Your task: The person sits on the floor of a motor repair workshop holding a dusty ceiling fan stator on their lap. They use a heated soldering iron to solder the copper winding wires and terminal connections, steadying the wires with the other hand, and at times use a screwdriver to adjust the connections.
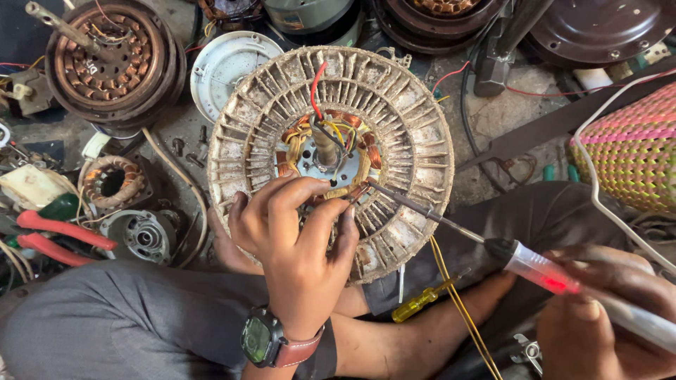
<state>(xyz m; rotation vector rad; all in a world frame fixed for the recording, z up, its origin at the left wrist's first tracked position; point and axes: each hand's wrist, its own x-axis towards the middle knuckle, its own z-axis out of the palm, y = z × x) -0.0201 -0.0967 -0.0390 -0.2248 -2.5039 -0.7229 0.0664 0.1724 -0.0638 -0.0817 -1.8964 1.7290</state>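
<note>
**Fingertips pinching a winding lead while the tester probes the joint**

Fingertips of the left hand are drawn together on something thin at the inner edge of the large round, dusty grey ribbed metal fan-motor body; what they pinch looks like a wire end, though it is too small to be sure. The motor body rests on the person's lap, over the crossed legs in dark grey trousers, with its copper-wound stator and steel shaft facing up and red, yellow and black leads rising beside the shaft.

The right hand is closed around the clear-handled tester screwdriver with a red glow inside; its thin dark blade reaches up and left, and the tip sits just beside the pinching fingertips, touching or nearly touching the same spot.

To do this well, I would judge that the left hand should keep the pinched piece steady and clear of the neighbouring copper coils, so that the tip meets one point only. The blade is best held shallow, as it is, with bare fingers kept off any exposed metal.

A small yellow-handled screwdriver lies against the leg below the motor. Red-handled pliers lie on the cluttered floor to the left, near a smaller copper-wound stator.
</note>
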